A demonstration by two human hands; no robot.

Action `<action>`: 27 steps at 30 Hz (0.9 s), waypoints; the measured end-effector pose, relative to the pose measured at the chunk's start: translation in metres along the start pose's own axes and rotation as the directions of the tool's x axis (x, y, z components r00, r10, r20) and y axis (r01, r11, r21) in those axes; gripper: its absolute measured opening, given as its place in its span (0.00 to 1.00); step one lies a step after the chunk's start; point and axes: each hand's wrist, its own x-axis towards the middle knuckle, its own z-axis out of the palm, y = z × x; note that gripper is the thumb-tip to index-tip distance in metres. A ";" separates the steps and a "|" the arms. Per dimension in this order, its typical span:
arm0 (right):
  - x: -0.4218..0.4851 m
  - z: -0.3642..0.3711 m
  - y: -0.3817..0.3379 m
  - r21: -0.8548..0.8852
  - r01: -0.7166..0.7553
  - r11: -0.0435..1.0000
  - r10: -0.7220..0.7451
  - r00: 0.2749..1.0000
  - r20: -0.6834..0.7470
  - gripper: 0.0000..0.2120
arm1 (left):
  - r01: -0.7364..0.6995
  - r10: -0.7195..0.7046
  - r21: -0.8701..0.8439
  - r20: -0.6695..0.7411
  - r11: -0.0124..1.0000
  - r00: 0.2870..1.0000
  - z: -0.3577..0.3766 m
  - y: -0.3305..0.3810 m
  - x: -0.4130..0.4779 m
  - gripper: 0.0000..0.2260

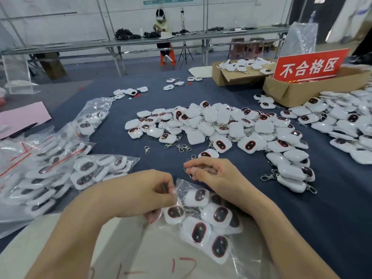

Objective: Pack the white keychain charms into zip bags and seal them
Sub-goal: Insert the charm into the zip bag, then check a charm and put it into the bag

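1. A worker's left hand (149, 192) pinches the mouth of a clear zip bag (182, 185) at the near edge of the blue-covered table (302, 218). The right hand (213, 174), just beyond it, is curled, thumb and fingertips nipping what appears to be a metal clasp (186, 169). The 2 hands are close but not touching.
2. Risk: only 1 side of the mouth is held, so an incoming charm could snag the lip. A chain left lying across the zip track would likely stop the bag sealing.
3. The bag, still unsealed, holds at least 6 white keychain charms (199, 231).
4. Filled bags (60, 170) lie heaped at left, and a loose pile (221, 125) of charms covers mid-table. A cardboard box (223, 77) at far right holds more, beside a second box (281, 91) bearing a red sign (310, 64).
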 end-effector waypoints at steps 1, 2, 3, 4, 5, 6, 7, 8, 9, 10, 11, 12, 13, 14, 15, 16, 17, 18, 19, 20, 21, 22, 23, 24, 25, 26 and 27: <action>0.000 -0.001 0.000 0.008 -0.002 1.000 0.002 1.000 -0.003 0.07 | -0.003 0.004 -0.039 0.010 0.999 1.000 -0.002 -0.002 -0.001 0.07; 0.000 -0.001 0.000 0.015 -0.002 1.000 0.002 1.000 -0.005 0.07 | -0.008 0.010 -0.079 0.021 0.997 1.000 -0.004 -0.005 -0.002 0.07; 0.000 -0.001 0.000 0.022 -0.001 1.000 0.001 1.000 -0.006 0.07 | -0.013 0.017 -0.123 0.032 0.992 0.999 -0.006 -0.008 -0.001 0.07; 0.000 -0.001 0.001 0.028 0.002 1.000 -0.002 1.000 -0.006 0.07 | -0.017 0.024 -0.158 0.041 0.987 0.999 -0.006 -0.011 0.000 0.07; -0.001 -0.001 0.001 0.031 0.003 1.000 -0.003 1.000 -0.004 0.07 | -0.019 0.029 -0.180 0.052 0.983 0.998 -0.006 -0.014 0.001 0.06; -0.001 -0.002 0.001 0.032 0.003 0.999 -0.003 1.000 -0.005 0.07 | -0.022 0.035 -0.193 0.066 0.981 0.997 -0.006 -0.016 0.003 0.06; -0.001 -0.002 0.001 0.028 0.004 1.000 -0.004 1.000 -0.006 0.07 | -0.028 0.045 -0.205 0.081 0.978 0.996 -0.006 -0.018 0.005 0.06; -0.001 -0.002 0.001 0.023 0.006 1.000 -0.006 1.000 -0.008 0.07 | -0.038 0.059 -0.215 0.093 0.976 0.994 -0.005 -0.019 0.006 0.06; -0.001 -0.002 0.001 0.017 0.008 1.000 -0.007 1.000 -0.009 0.07 | -0.051 0.074 -0.215 0.099 0.975 0.992 -0.005 -0.020 0.008 0.05; -0.001 -0.002 0.001 0.016 0.009 1.000 -0.008 1.000 -0.009 0.08 | -0.065 0.086 -0.206 0.096 0.976 0.992 -0.004 -0.021 0.009 0.05; -0.001 -0.002 0.001 0.018 0.007 1.000 -0.007 1.000 -0.009 0.08 | -0.079 0.099 -0.201 0.090 0.976 0.991 -0.003 -0.021 0.011 0.05; -0.001 -0.002 0.001 0.021 0.005 1.000 -0.005 1.000 -0.009 0.08 | -0.094 0.113 -0.211 0.082 0.973 0.990 -0.002 -0.022 0.012 0.05; -0.001 -0.002 0.000 0.023 0.003 1.000 -0.003 1.000 -0.008 0.08 | -0.109 0.129 -0.231 0.075 0.967 0.989 -0.001 -0.021 0.013 0.06; -0.001 -0.002 0.000 0.025 0.000 1.000 0.000 1.000 -0.007 0.08 | -0.124 0.146 -0.253 0.068 0.959 0.987 -0.001 -0.021 0.014 0.06; -0.001 -0.002 0.000 0.027 -0.003 1.000 0.003 1.000 -0.008 0.08 | -0.136 0.159 -0.273 0.066 0.952 0.985 -0.001 -0.021 0.014 0.06; -0.001 -0.002 0.000 0.027 -0.004 1.000 0.004 1.000 -0.012 0.08 | -0.142 0.169 -0.288 0.071 0.947 0.983 -0.001 -0.021 0.014 0.06; -0.001 -0.002 0.000 0.026 -0.003 1.000 0.004 1.000 -0.016 0.08 | -0.141 0.173 -0.296 0.085 0.945 0.981 -0.001 -0.021 0.014 0.06; -0.001 -0.001 -0.001 0.027 -0.002 1.000 0.003 1.000 -0.018 0.08 | -0.138 0.174 -0.295 0.101 0.945 0.980 -0.002 -0.021 0.014 0.05; -0.001 -0.001 -0.001 0.029 -0.002 1.000 0.003 1.000 -0.018 0.08 | -0.136 0.175 -0.289 0.111 0.948 0.978 -0.002 -0.021 0.014 0.05; -0.001 -0.001 -0.001 0.030 -0.003 1.000 0.004 1.000 -0.018 0.08 | -0.136 0.175 -0.290 0.114 0.947 0.978 -0.003 -0.021 0.014 0.04; -0.001 -0.001 -0.001 0.030 -0.004 1.000 0.005 1.000 -0.018 0.08 | -0.134 0.176 -0.309 0.112 0.942 0.978 -0.003 -0.021 0.014 0.05; -0.001 -0.002 -0.001 0.032 -0.004 0.999 0.004 1.000 -0.020 0.08 | -0.128 0.173 -0.346 0.105 0.930 0.979 -0.002 -0.021 0.013 0.06; -0.001 -0.002 -0.002 0.037 0.003 0.999 -0.002 1.000 -0.026 0.08 | -0.121 0.166 -0.388 0.085 0.914 0.982 -0.002 -0.021 0.013 0.09; -0.001 -0.003 -0.002 0.048 0.014 0.999 -0.012 0.999 -0.036 0.09 | -0.117 0.148 -0.423 0.041 0.899 0.988 -0.002 -0.022 0.013 0.11; 0.000 -0.004 -0.002 0.070 0.023 0.997 -0.019 0.999 -0.049 0.09 | -0.117 0.115 -0.449 -0.032 0.886 0.993 -0.002 -0.023 0.015 0.13; 0.000 -0.004 -0.003 0.104 0.029 0.994 -0.022 0.998 -0.065 0.09 | -0.122 0.069 -0.469 -0.129 0.875 0.989 -0.002 -0.025 0.018 0.13; 0.001 -0.005 -0.003 0.146 0.033 0.989 -0.021 0.996 -0.082 0.10 | -0.133 0.020 -0.468 -0.240 0.874 0.971 -0.002 -0.028 0.023 0.13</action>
